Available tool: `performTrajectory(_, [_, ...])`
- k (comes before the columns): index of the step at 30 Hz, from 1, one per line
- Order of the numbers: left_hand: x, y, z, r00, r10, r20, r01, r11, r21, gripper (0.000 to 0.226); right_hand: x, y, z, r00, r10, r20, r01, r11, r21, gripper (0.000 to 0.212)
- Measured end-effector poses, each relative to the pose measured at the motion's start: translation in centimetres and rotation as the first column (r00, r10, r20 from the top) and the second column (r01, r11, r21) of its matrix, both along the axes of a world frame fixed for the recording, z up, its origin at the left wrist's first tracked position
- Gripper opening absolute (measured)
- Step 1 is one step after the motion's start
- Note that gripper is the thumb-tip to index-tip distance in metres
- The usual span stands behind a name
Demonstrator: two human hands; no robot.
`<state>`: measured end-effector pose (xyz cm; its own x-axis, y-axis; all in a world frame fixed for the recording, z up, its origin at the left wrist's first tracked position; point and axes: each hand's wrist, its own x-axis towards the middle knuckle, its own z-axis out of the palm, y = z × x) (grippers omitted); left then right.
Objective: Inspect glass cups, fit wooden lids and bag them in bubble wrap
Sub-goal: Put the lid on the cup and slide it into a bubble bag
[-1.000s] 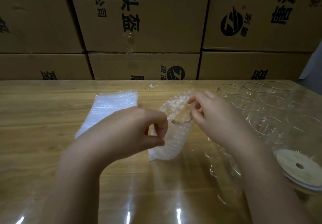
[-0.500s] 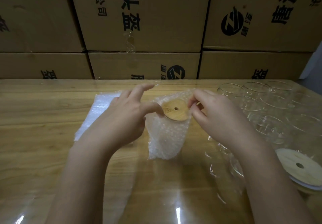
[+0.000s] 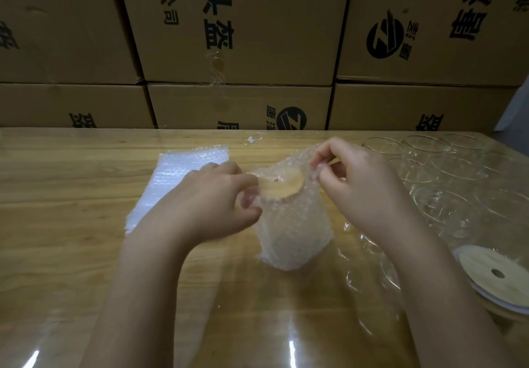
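Both hands are at the mouth of an upright bubble wrap bag (image 3: 294, 230) standing on the tabletop (image 3: 57, 224). The left hand (image 3: 211, 198) has its fingers (image 3: 247, 200) curled in, pinching the bag's left rim. The right hand (image 3: 363, 184) pinches the right rim between thumb and bent fingers (image 3: 322, 161). Between the two sets of fingers, in the open mouth, a round wooden lid (image 3: 282, 186) shows, tilted slightly toward the camera. Its left edge touches the left fingers, and its right edge is just beside the right ones. Whatever sits under the lid is veiled by the bubbles and cannot be made out. The bag's base rests on the tabletop below the fingers, nearer the camera. Behind and to the left of the left fingers, a flat pile of bubble wrap (image 3: 177, 178) lies on the wood, partly covered by that hand. To the right of the right fingers stands a cluster of open glass cups (image 3: 446, 204), well apart from the bag. Nearer the camera on that side, beside the right forearm, a second wooden lid (image 3: 492, 273) with a small hole lies flat. Beyond the fingers, past the far edge of the tabletop, stacked cardboard boxes (image 3: 257, 24) with black print fill the background.
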<state>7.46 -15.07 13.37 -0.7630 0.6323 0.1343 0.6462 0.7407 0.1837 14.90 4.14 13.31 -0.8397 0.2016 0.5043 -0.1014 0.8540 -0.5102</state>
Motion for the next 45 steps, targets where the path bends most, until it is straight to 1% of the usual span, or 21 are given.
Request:
performTrajectory(3, [-0.6,0.1,-0.6,0.995,0.060,-0.075,-0.064,0.996,-0.055,0.024,0.4,0.4,0.2,0.998,-0.034,0.061,0.030,0.997,0.067,0.013])
performTrajectory(6, [-0.9,-0.1,-0.5,0.977,0.080,-0.198,-0.085,0.996,-0.017,0.027,0.5,0.6,0.4,0.992,-0.075,0.105,0.060,0.988,0.140,0.016])
performTrajectory(8, [-0.7,-0.3,-0.3,0.973,0.059,-0.224,-0.048,0.997,0.056,0.022,0.5,0.6,0.4,0.988,-0.090,0.123,0.073,0.988,0.135,0.020])
performTrajectory(12, [0.0,-0.1,0.3,0.974,-0.036,-0.222,0.081,0.977,0.197,0.008,0.3,0.3,0.1,0.982,-0.119,0.145,0.109,0.991,0.077,0.030])
performTrajectory(14, [0.3,0.3,0.4,0.976,-0.075,-0.206,0.119,0.971,0.208,0.011,0.1,0.1,0.0,0.975,-0.139,0.172,0.132,0.990,0.051,0.040])
performTrajectory(16, [0.5,0.8,0.2,0.969,-0.077,-0.236,0.125,0.973,0.195,0.015,-0.1,-0.2,-0.2,0.964,-0.148,0.222,0.134,0.988,0.077,0.051])
performTrajectory(18, [0.6,1.1,0.0,0.955,-0.044,-0.293,0.090,0.985,0.147,0.007,-0.3,-0.3,-0.5,0.941,-0.134,0.312,0.103,0.988,0.115,0.068])
performTrajectory(20, [0.4,1.4,-0.4,0.958,-0.005,-0.288,0.015,0.999,0.031,0.032,-0.5,-0.3,-0.9,0.917,-0.127,0.377,0.079,0.987,0.142,0.084])
performTrajectory(21, [0.4,1.6,-0.5,0.964,0.017,-0.264,-0.025,0.999,-0.024,0.040,-0.6,-0.3,-1.1,0.911,-0.131,0.390,0.074,0.985,0.158,0.091])
performTrajectory(23, [0.3,1.7,-0.6,0.960,0.047,-0.277,-0.060,0.998,-0.037,0.041,-0.8,-0.3,-1.4,0.905,-0.137,0.403,0.076,0.984,0.163,0.096])
performTrajectory(26, [0.5,1.8,-0.4,0.928,0.064,-0.368,-0.086,0.995,-0.042,0.035,-1.4,-0.2,-1.9,0.899,-0.106,0.425,0.060,0.991,0.120,0.094])
performTrajectory(30, [0.6,1.8,0.0,0.941,-0.004,-0.340,0.006,1.000,0.004,0.024,-1.9,-0.2,-2.2,0.920,-0.035,0.390,0.059,0.997,-0.049,0.099])
performTrajectory(32, [0.6,1.8,0.0,0.936,-0.015,-0.351,0.024,0.999,0.023,0.021,-1.9,-0.2,-2.3,0.932,-0.041,0.359,0.079,0.993,-0.091,0.098])
performTrajectory(37, [0.6,1.6,0.0,0.927,0.021,-0.373,0.001,0.998,0.058,0.022,-1.9,-0.3,-2.2,0.948,-0.105,0.299,0.134,0.988,-0.078,0.080])
performTrajectory(41, [0.8,1.6,0.0,0.926,0.026,-0.377,0.003,0.997,0.075,0.020,-1.8,-0.3,-2.2,0.927,-0.127,0.354,0.144,0.989,-0.021,0.078])
performTrajectory(45, [0.9,1.6,0.2,0.931,0.011,-0.365,0.038,0.991,0.126,0.015,-1.1,0.2,-1.5,0.894,-0.141,0.424,0.134,0.990,0.046,0.087])
